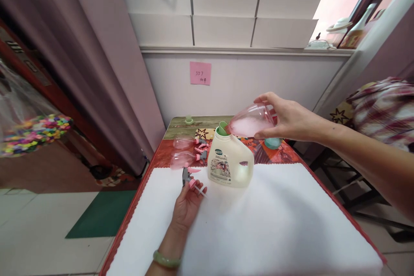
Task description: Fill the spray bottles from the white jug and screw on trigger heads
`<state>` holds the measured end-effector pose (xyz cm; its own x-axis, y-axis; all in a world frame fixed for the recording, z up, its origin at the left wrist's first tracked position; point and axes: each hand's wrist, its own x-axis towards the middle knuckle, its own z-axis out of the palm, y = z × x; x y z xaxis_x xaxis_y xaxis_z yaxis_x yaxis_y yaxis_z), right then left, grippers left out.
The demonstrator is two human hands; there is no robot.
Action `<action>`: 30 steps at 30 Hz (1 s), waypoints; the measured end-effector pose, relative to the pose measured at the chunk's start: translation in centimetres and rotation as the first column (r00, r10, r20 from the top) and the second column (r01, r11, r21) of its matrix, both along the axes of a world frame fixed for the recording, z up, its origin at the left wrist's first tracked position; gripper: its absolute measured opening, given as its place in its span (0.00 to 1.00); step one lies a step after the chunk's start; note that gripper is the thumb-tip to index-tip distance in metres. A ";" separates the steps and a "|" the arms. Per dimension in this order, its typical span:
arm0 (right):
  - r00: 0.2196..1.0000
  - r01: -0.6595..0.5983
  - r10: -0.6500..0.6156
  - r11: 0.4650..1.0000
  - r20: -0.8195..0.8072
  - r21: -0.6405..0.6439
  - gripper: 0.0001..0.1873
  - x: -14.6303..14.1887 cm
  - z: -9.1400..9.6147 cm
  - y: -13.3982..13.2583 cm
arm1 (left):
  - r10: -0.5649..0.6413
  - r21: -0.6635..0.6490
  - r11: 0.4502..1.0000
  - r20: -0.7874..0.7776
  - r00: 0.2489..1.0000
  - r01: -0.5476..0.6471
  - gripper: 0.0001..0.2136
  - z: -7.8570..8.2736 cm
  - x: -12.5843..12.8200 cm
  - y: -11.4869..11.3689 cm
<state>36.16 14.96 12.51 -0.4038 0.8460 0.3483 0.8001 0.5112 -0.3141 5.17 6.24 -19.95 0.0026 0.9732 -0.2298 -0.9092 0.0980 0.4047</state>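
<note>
My right hand [286, 118] is wrapped round a clear pink bottle [249, 121], tipped on its side with its mouth at the green funnel [222, 128]. The funnel sits in the neck of a cream detergent jug [230, 160] standing on the white cloth [258, 224]. My left hand [186, 205] rests on the cloth left of the jug, fingers closed on a grey and pink spray head [190, 180] with a thin tube. A green bangle circles that wrist.
Two more pink spray bottles [186, 151] lie on the red table behind the cloth. A green cap [189, 119] and a teal lid [272, 142] sit near the far edge. A pink note [200, 73] hangs on the wall. A plaid-covered chair [381, 112] stands at right.
</note>
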 end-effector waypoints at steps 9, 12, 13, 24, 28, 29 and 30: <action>0.993 -0.069 0.062 0.995 0.099 0.069 0.46 -1.0 2.4 1.0 | 0.012 -0.013 1.000 -0.006 1.000 -0.012 0.09 0.3 0.2 0.0; 0.993 -0.057 0.051 0.997 0.105 0.055 0.46 -1.4 3.0 1.3 | 0.014 -0.016 1.000 -0.009 1.000 -0.014 0.10 0.3 0.2 0.0; 0.993 -0.053 0.048 0.997 0.107 0.047 0.45 -1.5 3.2 1.4 | 0.015 -0.017 1.000 -0.010 1.000 -0.015 0.10 0.3 0.2 0.0; 0.981 -0.121 0.109 0.990 0.158 0.067 0.41 -3.7 5.1 3.3 | 0.006 -0.017 1.000 -0.020 1.000 -0.006 0.08 0.2 0.1 0.0; 0.974 -0.177 0.162 0.980 0.159 0.086 0.40 -4.3 5.5 4.4 | 0.003 -0.020 1.000 -0.019 1.000 -0.003 0.08 0.2 0.0 0.0; 0.974 -0.178 0.162 0.980 0.160 0.087 0.40 -4.4 5.6 4.6 | 0.002 -0.022 1.000 -0.018 1.000 -0.003 0.08 0.3 0.0 0.0; 0.973 -0.178 0.163 0.980 0.165 0.084 0.39 -4.5 5.7 4.7 | 0.002 -0.023 1.000 -0.018 1.000 -0.002 0.08 0.3 0.1 0.0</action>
